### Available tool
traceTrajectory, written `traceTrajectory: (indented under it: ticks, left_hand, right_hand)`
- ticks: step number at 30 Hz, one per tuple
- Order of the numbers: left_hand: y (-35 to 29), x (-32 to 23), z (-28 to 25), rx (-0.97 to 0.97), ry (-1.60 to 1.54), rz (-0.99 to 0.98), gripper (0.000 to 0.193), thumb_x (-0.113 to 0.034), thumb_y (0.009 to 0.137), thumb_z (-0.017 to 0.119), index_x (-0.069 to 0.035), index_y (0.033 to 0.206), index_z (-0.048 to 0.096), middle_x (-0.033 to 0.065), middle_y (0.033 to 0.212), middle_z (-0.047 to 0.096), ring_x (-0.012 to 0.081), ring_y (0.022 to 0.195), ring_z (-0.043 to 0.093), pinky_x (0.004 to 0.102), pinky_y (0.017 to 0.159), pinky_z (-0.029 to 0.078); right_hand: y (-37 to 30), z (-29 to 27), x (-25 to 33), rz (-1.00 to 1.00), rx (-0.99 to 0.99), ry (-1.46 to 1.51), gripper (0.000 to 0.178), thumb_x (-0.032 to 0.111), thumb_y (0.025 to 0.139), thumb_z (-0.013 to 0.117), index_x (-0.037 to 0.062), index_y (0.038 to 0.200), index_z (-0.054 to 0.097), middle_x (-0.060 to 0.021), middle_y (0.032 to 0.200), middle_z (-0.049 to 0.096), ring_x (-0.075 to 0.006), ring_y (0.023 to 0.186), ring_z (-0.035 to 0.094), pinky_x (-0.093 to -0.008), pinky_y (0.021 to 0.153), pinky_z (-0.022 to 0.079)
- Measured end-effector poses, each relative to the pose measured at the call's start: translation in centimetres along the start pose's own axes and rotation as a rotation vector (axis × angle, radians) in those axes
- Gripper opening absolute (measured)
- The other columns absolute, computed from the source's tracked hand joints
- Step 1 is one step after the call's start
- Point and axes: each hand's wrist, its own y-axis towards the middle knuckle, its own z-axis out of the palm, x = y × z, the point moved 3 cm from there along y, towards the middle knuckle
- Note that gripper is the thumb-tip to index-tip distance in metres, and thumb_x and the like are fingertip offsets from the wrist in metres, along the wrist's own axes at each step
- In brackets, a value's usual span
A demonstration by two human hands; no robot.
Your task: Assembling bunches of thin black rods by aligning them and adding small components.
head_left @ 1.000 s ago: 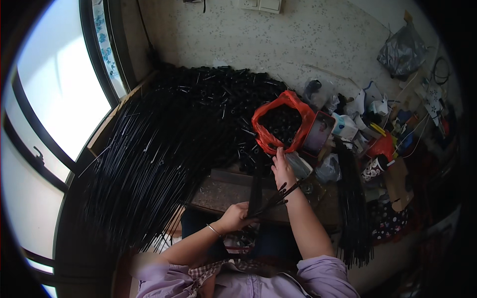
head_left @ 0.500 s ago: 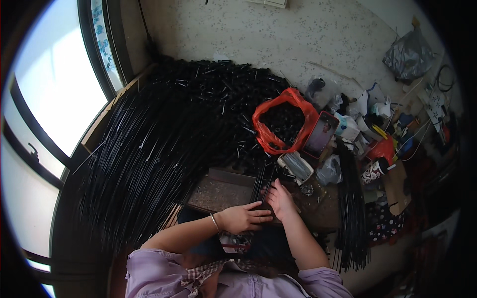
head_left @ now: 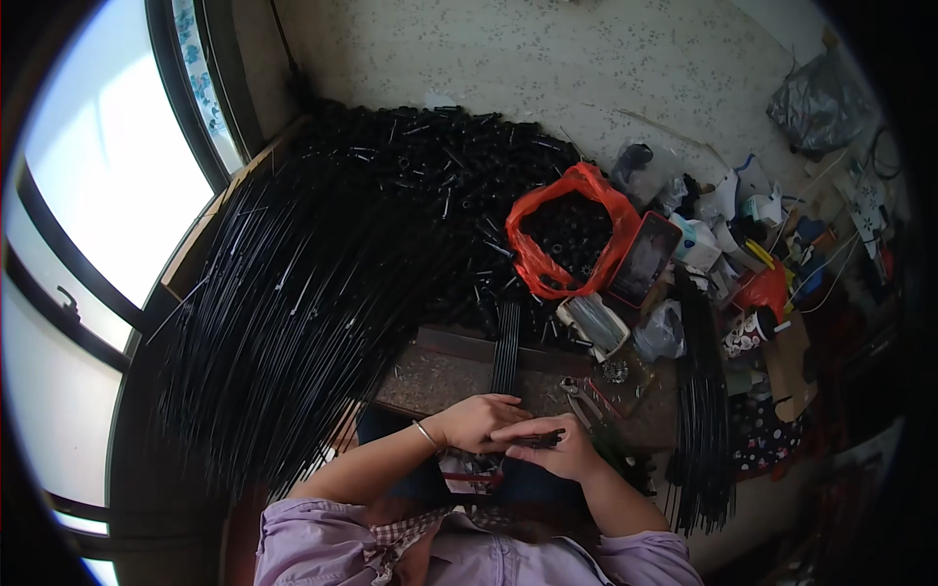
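A flat row of thin black rods (head_left: 505, 354) runs from the pile of black parts toward me across the wooden work board. My left hand (head_left: 476, 423) is closed over the near ends of these rods, which its back hides. Against its fingertips rests my right hand (head_left: 559, 447), closed with thumb and fingers around small dark pieces (head_left: 542, 439); their exact kind does not show. Pliers (head_left: 583, 402) lie on the board to the right of the rods.
Long black rods (head_left: 283, 322) spread in a big heap at left, with short black tubes (head_left: 440, 146) behind. A red plastic bag (head_left: 521, 256) holds more dark parts. Beside it are a phone (head_left: 645, 261), a white tray (head_left: 598, 327) and a hanging rod bundle (head_left: 699, 410).
My right hand has come down from beside the rods toward my body and now meets my left fingers, holding dark pieces. The rods lie flatter on the board, and the pliers are uncovered.
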Motion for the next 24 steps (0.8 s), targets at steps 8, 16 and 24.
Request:
traceTrajectory:
  ticks: [8,16,24]
  left_hand:
    - [-0.7,0.1,0.2,0.090,0.038,-0.104,0.041,-0.019,0.070,0.069,-0.005,0.106,0.058,0.0154,0.103,0.061,0.0331,0.101,0.055,0.0424,0.094,0.040]
    - [4.6,-7.8,-5.5,-0.280,-0.303,-0.045,0.022,-0.018,0.077,0.068,0.000,0.090,0.065,0.0103,0.078,0.066,0.0225,0.077,0.065,0.0277,0.072,0.051]
    - [5.6,-9.4,-7.3,-0.055,-0.509,-0.176,0.022,-0.011,0.078,0.066,0.003,0.094,0.064,0.0140,0.086,0.067,0.0225,0.082,0.066,0.0285,0.074,0.052]
  right_hand:
    - [-0.2,0.0,4.1,0.050,-0.418,0.007,0.027,0.000,0.081,0.061,-0.0010,0.107,0.059,-0.0129,0.095,0.066,-0.0171,0.093,0.062,-0.0263,0.078,0.049]
    - [3.3,-2.9,7.8,-0.369,-0.165,-0.563,0.034,0.020,0.080,0.064,0.0043,0.110,0.060,-0.0120,0.097,0.065,-0.0227,0.085,0.065,-0.0300,0.075,0.051]
    - [2.2,-16.7,-5.5,0.504,-0.655,-1.063,0.019,0.015,0.071,0.068,0.0052,0.087,0.066,-0.0102,0.097,0.057,-0.0273,0.094,0.054,-0.0353,0.074,0.047]
